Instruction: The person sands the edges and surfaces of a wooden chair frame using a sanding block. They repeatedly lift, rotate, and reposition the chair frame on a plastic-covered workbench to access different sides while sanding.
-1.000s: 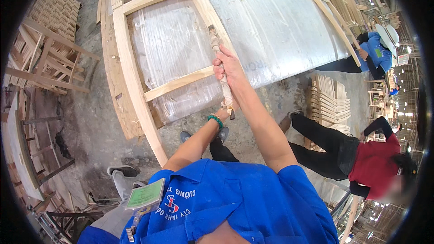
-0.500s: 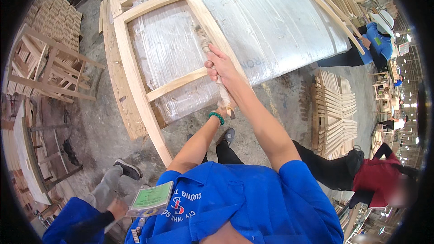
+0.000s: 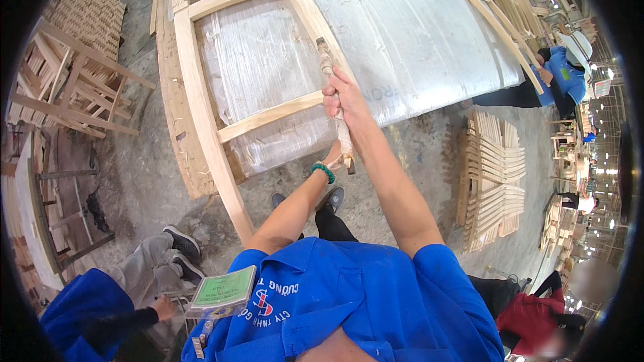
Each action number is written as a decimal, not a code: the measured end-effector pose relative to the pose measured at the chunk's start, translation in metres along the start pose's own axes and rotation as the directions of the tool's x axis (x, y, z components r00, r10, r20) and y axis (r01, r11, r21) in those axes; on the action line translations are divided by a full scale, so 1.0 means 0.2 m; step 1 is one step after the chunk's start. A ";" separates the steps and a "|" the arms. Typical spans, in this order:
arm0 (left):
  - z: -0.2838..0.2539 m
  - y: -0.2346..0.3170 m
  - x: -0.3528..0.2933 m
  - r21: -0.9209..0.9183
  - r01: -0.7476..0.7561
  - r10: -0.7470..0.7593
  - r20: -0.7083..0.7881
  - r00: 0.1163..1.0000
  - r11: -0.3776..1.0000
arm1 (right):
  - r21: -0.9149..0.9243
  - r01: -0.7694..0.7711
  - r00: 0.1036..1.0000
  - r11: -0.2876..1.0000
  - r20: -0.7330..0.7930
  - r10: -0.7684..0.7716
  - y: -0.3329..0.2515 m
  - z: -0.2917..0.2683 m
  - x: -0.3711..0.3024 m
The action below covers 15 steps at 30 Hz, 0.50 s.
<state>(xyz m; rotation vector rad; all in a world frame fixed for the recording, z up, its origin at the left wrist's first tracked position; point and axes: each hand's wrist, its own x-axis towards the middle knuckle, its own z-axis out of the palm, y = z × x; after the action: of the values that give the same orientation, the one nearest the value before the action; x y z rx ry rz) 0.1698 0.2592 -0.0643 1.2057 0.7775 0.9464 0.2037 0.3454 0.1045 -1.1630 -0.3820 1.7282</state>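
My right hand [image 3: 345, 99] is closed around the middle of a long, thin tool [image 3: 343, 135] wrapped in pale cloth or tape. Dark ends stick out of the wrapping at the top and bottom; its exact kind does not show. Near the lower end, my left hand [image 3: 334, 155] is closed on the same tool, its fingers partly hidden. A green bead bracelet [image 3: 323, 172] circles my left wrist. Under the tool lies a pale wooden frame [image 3: 199, 94] with crossbars, and the tool's upper end is at the frame's right-hand rail [image 3: 310, 17].
The frame lies on a surface covered with clear plastic and silvery sheeting [image 3: 416, 33]. Stacked curved wooden parts [image 3: 493, 181] stand on the floor at right; chair-like frames [image 3: 74, 84] stand at left. Co-workers in blue [image 3: 563, 74] and red [image 3: 537, 322], and another [image 3: 94, 315] at lower left, are nearby.
Both hands and the tool have shifted slightly right, and the tool's upper end has swung right toward the rail. The view has shifted a little; the person in red has moved lower in it.
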 end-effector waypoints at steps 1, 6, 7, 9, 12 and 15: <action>0.00 -0.04 -0.01 0.002 -0.021 0.021 -0.016 1.000 1.000 | -0.015 -0.002 1.000 1.000 0.000 0.002 0.00 0.01 0.01; 0.00 -0.19 -0.07 0.014 -0.127 0.128 -0.073 0.989 0.992 | -0.154 0.057 0.998 0.986 0.000 -0.058 0.03 0.05 0.04; 0.01 -0.21 -0.07 0.016 -0.148 0.149 -0.083 0.985 0.989 | -0.123 0.042 0.999 0.992 -0.006 -0.043 0.03 0.04 0.04; 0.03 -0.25 -0.07 0.025 -0.195 0.197 -0.097 0.976 0.980 | -0.058 0.013 1.000 0.998 -0.021 -0.014 0.00 0.02 0.04; 0.08 -0.31 -0.04 0.018 -0.212 0.212 -0.095 0.973 0.977 | 0.043 -0.031 0.999 0.999 0.042 0.029 -0.05 -0.03 0.08; 0.05 -0.36 -0.02 -0.047 -0.008 0.007 -0.025 1.000 0.999 | -0.044 -0.023 0.999 0.999 0.025 0.024 -0.02 0.05 0.09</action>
<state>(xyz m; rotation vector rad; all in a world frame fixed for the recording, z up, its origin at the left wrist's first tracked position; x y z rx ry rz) 0.1897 0.2445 -0.1336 1.1588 0.7674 0.9826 0.1970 0.3655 0.1031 -1.1815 -0.4249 1.7641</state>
